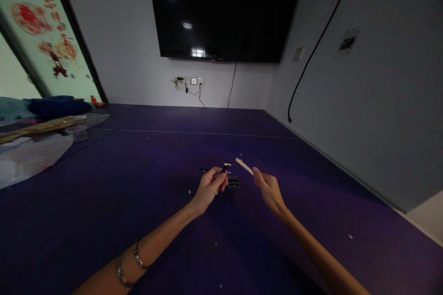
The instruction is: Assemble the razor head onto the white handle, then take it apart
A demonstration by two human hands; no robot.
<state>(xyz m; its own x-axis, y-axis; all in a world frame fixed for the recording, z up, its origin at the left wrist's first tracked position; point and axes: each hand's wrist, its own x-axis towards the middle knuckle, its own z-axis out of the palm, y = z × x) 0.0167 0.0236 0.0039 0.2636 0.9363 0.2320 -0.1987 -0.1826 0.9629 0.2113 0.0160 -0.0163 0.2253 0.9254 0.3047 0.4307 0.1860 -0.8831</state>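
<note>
My left hand (209, 183) pinches a small black piece (224, 167) with a pale, shiny end; its exact kind is too small to make out. In my right hand (269, 186) is a white toothbrush (245, 166), its dark-bristled head pointing left toward that piece, a short gap apart. Just right of my left fingers, a small black box-like part (233, 181) rests on the purple surface. A thin black item (204, 170) shows behind my left hand, partly hidden by it.
Purple floor-like surface (155, 230) spreads all around, dotted with small white scraps. Plastic bags (38, 156) and folded blue cloth (62, 106) lie at the left. A large television (224, 14) hangs ahead above wall sockets (194, 81). A black cable (318, 48) dangles along the right wall.
</note>
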